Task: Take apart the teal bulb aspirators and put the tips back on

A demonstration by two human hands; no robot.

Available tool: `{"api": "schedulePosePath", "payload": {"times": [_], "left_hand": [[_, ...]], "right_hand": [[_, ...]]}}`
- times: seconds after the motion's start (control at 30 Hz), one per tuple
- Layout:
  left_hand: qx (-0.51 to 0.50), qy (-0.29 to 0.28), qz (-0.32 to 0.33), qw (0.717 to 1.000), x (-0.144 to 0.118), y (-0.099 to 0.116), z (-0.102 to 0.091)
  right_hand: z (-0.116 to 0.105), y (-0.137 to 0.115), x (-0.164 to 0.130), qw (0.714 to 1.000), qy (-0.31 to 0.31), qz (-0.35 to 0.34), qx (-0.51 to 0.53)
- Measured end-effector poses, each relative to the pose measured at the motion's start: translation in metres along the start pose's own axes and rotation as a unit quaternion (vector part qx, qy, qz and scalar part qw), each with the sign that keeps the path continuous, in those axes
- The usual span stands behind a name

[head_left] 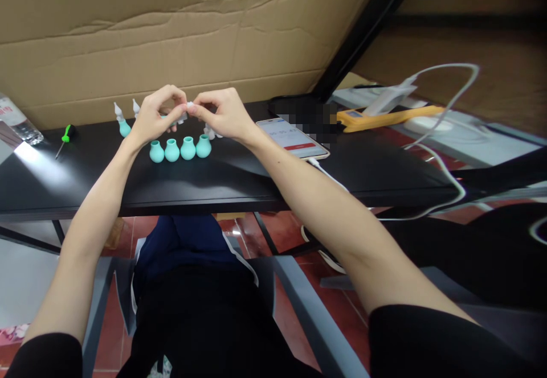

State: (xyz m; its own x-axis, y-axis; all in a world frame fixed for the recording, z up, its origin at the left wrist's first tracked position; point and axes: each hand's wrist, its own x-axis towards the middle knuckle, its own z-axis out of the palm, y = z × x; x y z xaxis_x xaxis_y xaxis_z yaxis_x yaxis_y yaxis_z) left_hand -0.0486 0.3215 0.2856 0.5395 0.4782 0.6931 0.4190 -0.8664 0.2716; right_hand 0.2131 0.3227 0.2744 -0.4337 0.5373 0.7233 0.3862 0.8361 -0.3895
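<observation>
My left hand (159, 115) and my right hand (221, 114) meet above the black table, thumbs and fingers pinched on a small white plastic piece (190, 105). Something turquoise with a white part shows beside my left fingers; whether that hand holds it, I cannot tell. Below my hands stands a row of several open-necked turquoise rubber bulbs (171, 151). Left of my left hand is a turquoise bulb with a clear-white nozzle (124, 127), and another white nozzle (135, 107) shows behind my wrist. Small white pieces (209, 132) lie under my right hand, partly hidden.
A green-handled screwdriver (65, 136) and a plastic bottle (19, 120) are at the left. To the right lies a phone (293, 139) with a white cable (327, 174). A yellow tool (384, 117) sits farther right. Cardboard (179, 36) walls the back of the table (239, 180).
</observation>
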Motion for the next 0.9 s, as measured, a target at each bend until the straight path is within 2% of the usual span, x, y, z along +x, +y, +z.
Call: {"api": "schedulePosePath", "payload": {"times": [0.33,0.67,0.9], "left_hand": [[-0.143,-0.04,-0.06,0.987,0.0003,-0.0018,0.0021],[-0.138,-0.035,-0.052,0.988,-0.0011,0.0016,0.0048],[-0.133,-0.047,-0.053,0.989,-0.0023,-0.0079,0.0068]], "right_hand": [[0.0023,0.004,-0.0007,0.999,0.0,-0.034,0.007],[0.0013,0.0074,-0.0026,0.999,-0.01,-0.033,-0.03],[0.0019,0.0099,-0.0023,0.999,-0.005,-0.028,-0.042]]}}
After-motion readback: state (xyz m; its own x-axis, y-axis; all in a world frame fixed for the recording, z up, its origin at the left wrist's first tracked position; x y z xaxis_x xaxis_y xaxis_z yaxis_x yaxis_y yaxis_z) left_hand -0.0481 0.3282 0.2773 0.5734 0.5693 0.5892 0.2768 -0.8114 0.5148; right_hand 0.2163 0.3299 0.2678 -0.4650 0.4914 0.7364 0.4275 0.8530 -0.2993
